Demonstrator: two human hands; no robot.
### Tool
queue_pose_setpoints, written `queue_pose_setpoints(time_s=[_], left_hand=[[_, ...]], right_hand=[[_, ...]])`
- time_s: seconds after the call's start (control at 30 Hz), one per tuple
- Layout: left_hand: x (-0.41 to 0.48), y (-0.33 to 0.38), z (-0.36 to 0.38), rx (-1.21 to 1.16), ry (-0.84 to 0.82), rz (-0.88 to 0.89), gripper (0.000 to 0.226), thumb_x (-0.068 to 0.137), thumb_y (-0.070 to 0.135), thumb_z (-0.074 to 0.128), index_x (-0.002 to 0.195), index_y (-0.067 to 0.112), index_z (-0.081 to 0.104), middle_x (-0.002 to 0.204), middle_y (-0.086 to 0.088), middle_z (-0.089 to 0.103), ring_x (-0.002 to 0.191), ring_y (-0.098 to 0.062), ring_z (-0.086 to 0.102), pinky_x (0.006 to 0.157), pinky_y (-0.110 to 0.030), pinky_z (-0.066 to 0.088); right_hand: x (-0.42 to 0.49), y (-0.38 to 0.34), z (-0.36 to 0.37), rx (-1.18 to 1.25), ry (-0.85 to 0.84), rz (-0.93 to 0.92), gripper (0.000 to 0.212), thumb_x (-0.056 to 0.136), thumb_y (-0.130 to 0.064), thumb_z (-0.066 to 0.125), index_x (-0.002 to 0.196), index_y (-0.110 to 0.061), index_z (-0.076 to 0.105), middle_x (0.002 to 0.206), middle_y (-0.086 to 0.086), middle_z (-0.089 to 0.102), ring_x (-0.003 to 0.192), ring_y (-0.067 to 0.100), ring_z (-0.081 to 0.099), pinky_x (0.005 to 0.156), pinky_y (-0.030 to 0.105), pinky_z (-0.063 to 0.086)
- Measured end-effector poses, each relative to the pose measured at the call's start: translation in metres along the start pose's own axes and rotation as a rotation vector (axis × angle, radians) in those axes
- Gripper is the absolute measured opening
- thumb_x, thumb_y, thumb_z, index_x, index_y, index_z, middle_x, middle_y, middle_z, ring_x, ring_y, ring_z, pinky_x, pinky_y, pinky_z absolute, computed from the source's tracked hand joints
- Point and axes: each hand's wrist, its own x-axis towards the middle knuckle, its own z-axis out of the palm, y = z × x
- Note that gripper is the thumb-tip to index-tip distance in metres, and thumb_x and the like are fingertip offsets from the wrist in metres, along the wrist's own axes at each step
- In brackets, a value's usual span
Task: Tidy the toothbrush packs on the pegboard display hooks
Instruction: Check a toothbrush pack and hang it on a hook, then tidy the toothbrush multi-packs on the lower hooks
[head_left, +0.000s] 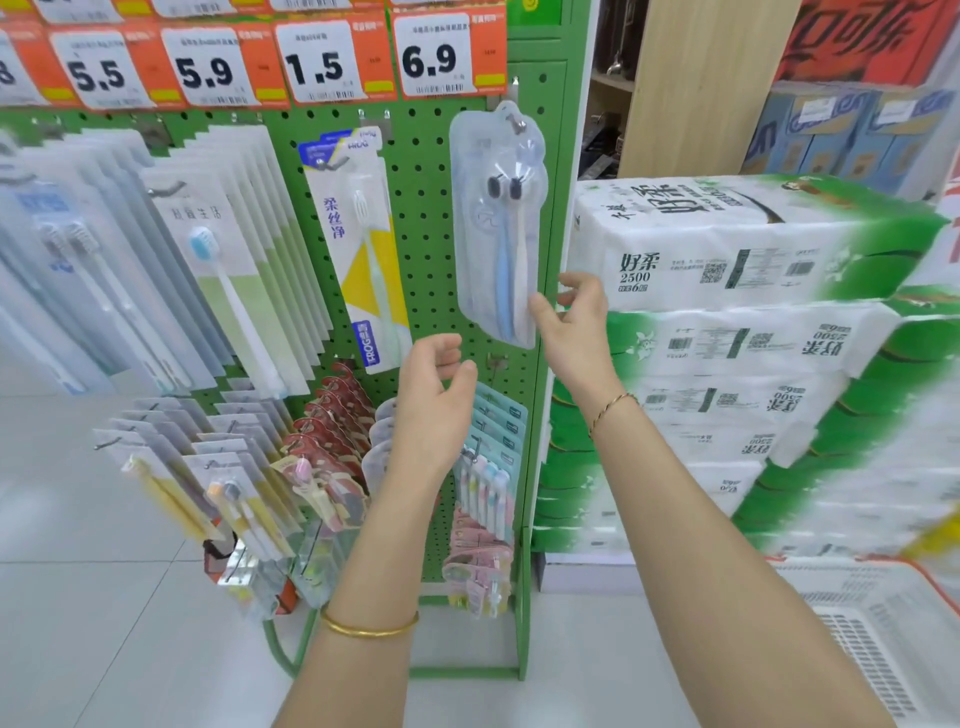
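- Head view looks at a green pegboard hung with toothbrush packs, with both bare forearms raised toward its right-hand column
- A clear twin pack hangs alone from a hook near the board's upper right corner, just under the 6.9 price tag; it holds a blue brush and a pale one, heads up, and its lower end leans a little to the right
- The right hand is at the pack's lower right corner, fingers spread and loosely bent, gripping nothing; the thumb tip lies at the pack's edge, and whether it touches cannot be told
- The left hand is lower, below and left of the pack's bottom and apart from it, fingers loosely curled around nothing
- A white-and-yellow carded pack hangs on the next hook to the left, under the 1.5 price tag
- Farther left, deep rows of pale carded packs fill the hooks
- Smaller packs crowd the lower hooks, behind and beside the left forearm
- Stacked toilet paper bales stand just right of the board, with a white basket at the lower right
- A gold bangle circles the left wrist and a thin bracelet the right
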Motion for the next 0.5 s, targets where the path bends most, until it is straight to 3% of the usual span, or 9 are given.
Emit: queue_pose_setpoints(time_s=[0.17, 0.27, 0.37, 0.5], left_hand=[[-0.024, -0.041, 0.003, 0.017, -0.004, -0.144, 0.024, 0.097, 0.008, 0.046, 0.119, 0.019, 0.049, 0.107, 0.010, 0.052, 0.092, 0.004, 0.052, 0.088, -0.023, 0.048], [-0.036, -0.063, 0.005, -0.006, -0.014, -0.244, 0.029, 0.096, 0.004, 0.044, 0.123, 0.012, 0.050, 0.114, 0.004, 0.054, 0.092, 0.003, 0.053, 0.094, -0.031, 0.048], [-0.047, -0.077, 0.006, 0.019, -0.036, -0.302, 0.031, 0.096, 0.003, 0.044, 0.124, 0.010, 0.050, 0.113, 0.003, 0.054, 0.095, -0.003, 0.053, 0.097, -0.035, 0.048], [-0.056, -0.087, 0.003, 0.026, -0.075, -0.367, 0.031, 0.096, 0.003, 0.046, 0.125, 0.011, 0.050, 0.117, 0.002, 0.053, 0.101, -0.007, 0.052, 0.097, -0.038, 0.048]], right_hand=[[-0.056, 0.064, -0.004, -0.090, -0.047, 0.204, 0.030, 0.090, -0.007, 0.054, 0.119, -0.006, 0.048, 0.121, 0.009, 0.046, 0.105, 0.016, 0.046, 0.089, 0.021, 0.036], [-0.096, 0.093, 0.006, -0.070, -0.127, 0.334, 0.024, 0.085, 0.003, 0.053, 0.106, -0.010, 0.051, 0.110, 0.005, 0.053, 0.099, 0.016, 0.050, 0.087, 0.026, 0.041], [-0.122, 0.110, 0.023, -0.059, -0.207, 0.430, 0.027, 0.085, -0.002, 0.061, 0.110, -0.008, 0.051, 0.105, -0.001, 0.051, 0.099, 0.013, 0.049, 0.084, 0.021, 0.037], [-0.132, 0.121, 0.044, -0.036, -0.184, 0.501, 0.035, 0.085, -0.014, 0.069, 0.112, -0.007, 0.048, 0.102, -0.001, 0.051, 0.093, 0.013, 0.050, 0.079, 0.021, 0.038]])
